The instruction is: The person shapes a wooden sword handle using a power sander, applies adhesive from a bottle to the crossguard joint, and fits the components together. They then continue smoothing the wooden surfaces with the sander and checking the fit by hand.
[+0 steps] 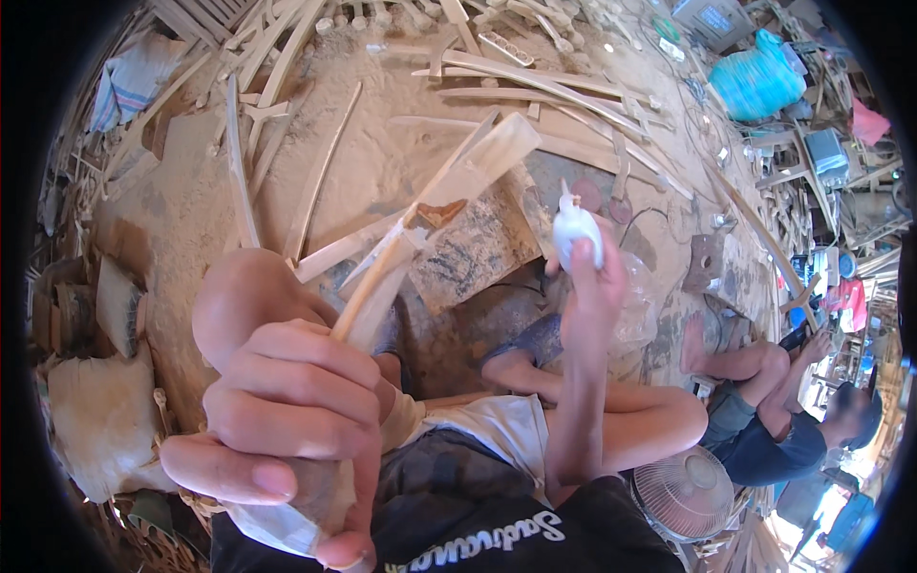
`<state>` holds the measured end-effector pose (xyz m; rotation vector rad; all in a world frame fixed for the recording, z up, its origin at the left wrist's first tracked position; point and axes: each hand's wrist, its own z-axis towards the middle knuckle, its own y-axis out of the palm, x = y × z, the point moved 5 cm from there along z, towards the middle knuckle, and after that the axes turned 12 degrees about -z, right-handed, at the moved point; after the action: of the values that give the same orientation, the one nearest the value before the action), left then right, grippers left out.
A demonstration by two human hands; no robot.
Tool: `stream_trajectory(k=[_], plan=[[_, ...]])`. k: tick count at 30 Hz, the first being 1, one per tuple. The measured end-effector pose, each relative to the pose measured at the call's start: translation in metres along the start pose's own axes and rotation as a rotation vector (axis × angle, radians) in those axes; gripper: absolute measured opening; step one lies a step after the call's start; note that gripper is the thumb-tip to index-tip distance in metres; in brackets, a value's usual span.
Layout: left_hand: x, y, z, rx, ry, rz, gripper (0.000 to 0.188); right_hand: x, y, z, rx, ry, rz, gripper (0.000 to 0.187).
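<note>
My left hand (291, 411) is wrapped round a long, pale wooden piece (501, 148), close to the camera. The piece slants up to the right, broad at its far end, with a jagged dark-brown patch partway along it. More of the wood shows below my fingers. In my right hand (590, 286) is a small white squeeze bottle (578, 237), gripped upright with its thin nozzle pointing up. The bottle is to the right of the wood, apart from it. Beneath the wooden piece, a stained, flat board (482, 248) lies on the floor in front of my legs.
Several curved wooden strips (564, 86) lie across the dusty floor. A power strip (506, 48) is among them. At the far right is a turquoise bundle (759, 78). A round fan (684, 492) stands close on my right, and another person (778, 420) sits beyond it.
</note>
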<state>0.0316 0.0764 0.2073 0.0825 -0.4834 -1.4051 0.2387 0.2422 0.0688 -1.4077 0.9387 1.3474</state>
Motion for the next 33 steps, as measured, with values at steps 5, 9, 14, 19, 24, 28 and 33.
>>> stream_trajectory(k=[5,9,14,19,24,28,33], plan=[[0.005,-0.012,0.005,-0.006,-0.077,-0.028,0.062,0.157,0.005,0.018,0.043,0.074,-0.371,0.027],[0.006,-0.028,-0.001,0.075,-0.21,0.044,0.058,0.229,0.005,0.009,0.041,-0.026,-0.717,0.03],[0.024,-0.078,0.023,0.197,-0.107,0.005,0.062,0.22,0.008,-0.004,0.206,-0.032,-0.778,0.035],[0.045,-0.115,0.039,0.266,-0.037,-0.071,0.066,0.134,0.035,-0.005,0.251,-0.12,-0.551,0.031],[0.048,-0.121,0.037,0.388,-0.006,0.029,0.066,0.151,0.197,0.045,-0.366,-0.286,-0.76,0.021],[0.023,-0.115,0.025,0.418,-0.067,0.094,0.056,0.313,0.294,0.113,-0.75,-0.205,-1.32,0.027],[0.012,-0.103,0.041,0.316,-0.031,-0.033,0.046,0.438,0.306,0.177,-0.594,-0.37,-1.646,0.039]])
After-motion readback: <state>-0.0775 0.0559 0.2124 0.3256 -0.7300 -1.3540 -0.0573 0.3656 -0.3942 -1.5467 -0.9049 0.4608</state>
